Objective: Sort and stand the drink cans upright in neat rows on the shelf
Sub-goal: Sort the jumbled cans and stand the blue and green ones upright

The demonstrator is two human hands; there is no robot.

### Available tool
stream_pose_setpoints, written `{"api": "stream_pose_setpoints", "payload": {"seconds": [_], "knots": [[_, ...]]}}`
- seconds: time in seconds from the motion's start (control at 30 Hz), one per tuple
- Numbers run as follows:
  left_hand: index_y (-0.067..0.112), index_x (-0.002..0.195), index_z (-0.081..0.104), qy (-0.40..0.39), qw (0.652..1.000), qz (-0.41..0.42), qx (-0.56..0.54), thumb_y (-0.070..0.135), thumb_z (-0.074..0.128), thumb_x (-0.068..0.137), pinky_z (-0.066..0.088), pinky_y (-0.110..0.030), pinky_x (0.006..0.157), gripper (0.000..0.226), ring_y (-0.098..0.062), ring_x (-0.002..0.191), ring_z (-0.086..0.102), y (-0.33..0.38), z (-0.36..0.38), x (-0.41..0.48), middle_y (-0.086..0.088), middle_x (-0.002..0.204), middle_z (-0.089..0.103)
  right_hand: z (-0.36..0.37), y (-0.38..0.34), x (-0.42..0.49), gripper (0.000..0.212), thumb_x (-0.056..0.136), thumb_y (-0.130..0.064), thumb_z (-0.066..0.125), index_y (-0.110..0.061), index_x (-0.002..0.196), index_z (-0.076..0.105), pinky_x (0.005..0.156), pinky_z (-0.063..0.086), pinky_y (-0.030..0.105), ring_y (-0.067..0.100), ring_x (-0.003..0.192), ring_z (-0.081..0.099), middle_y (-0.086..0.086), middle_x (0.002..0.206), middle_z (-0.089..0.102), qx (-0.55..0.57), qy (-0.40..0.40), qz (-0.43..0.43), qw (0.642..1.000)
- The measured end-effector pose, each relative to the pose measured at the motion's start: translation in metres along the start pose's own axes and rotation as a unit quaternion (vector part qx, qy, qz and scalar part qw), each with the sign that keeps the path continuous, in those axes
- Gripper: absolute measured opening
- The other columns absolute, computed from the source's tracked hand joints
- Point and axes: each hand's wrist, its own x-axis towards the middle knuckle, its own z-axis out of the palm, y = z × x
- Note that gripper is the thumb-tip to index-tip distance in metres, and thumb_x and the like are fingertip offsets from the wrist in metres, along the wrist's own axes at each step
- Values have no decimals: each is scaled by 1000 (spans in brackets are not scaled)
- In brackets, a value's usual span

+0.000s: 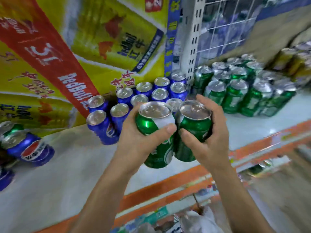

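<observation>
While held side by side over the glossy white shelf (58, 174), touching each other: two smooth green metal cylinders with silver pull-tab lids. Left hand (141, 143) curled round the left green can (151, 125), thumb pressed across its front. Right hand (210, 142) wrapped round the right green can (196, 126), thumb in front, fingers behind. Behind them, upright in rows: blue cans (158, 95) with shiny round tops. Further right, past a perforated metal post (193, 39): standing green cans (235, 98), blurred. Far left: tipped blue cans (37, 153) beside yellow printed cartons (109, 31).

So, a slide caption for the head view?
Left hand grips one green metal can, right hand another, at the white shelf.
</observation>
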Motion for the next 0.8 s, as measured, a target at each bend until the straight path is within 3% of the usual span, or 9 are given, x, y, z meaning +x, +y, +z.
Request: {"api": "stream_pose_setpoints", "payload": {"seconds": [0.1,0.2,0.37,0.5,0.57,0.67,0.8], "knots": [[36,91,67,-9,1000,-2,17,40,80,45,58,-35,74,47,-13,87,71,-12,64,25,7,89,74,-54,26,11,63,74,-33,68,-23,128,39,86,45,15,0,105,58,-29,115,53,-3,27,33,999],[23,98,61,-24,999,11,44,33,84,47,55,-25,72,58,-8,86,68,-33,126,49,8,90,72,-107,56,16,69,75,-28,70,-12,134,38,87,44,15,1,107,56,-25,118,51,-15,58,54,997],[18,113,52,-38,994,33,96,39,82,55,47,-18,83,68,-6,97,61,-76,208,73,2,106,63,-182,98,31,66,73,-16,74,-10,130,41,85,41,9,-8,104,54,-33,114,49,-77,121,54,988],[22,107,52,6,983,82,162,13,84,64,39,-4,75,54,9,90,55,-103,255,84,13,99,57,-233,123,45,62,70,-13,73,-8,124,44,87,38,8,-9,102,51,-18,113,48,-116,187,50,974],[26,106,50,45,972,110,201,21,78,65,36,-3,80,50,8,93,53,-113,272,89,12,101,55,-253,136,49,62,70,-18,72,-8,124,45,89,37,9,-7,103,50,-10,112,49,-133,215,60,966],[13,109,53,55,949,164,263,31,70,67,32,-3,86,49,1,97,46,-126,287,97,9,103,49,-275,155,58,64,68,-16,75,-6,125,47,89,39,11,3,102,52,4,114,51,-151,235,89,956],[4,109,54,79,915,255,302,31,67,68,36,-16,96,50,-13,110,44,-142,291,108,1,111,44,-292,165,62,61,66,-26,73,-15,121,50,89,42,15,11,102,55,8,114,54,-154,210,104,960]]}}
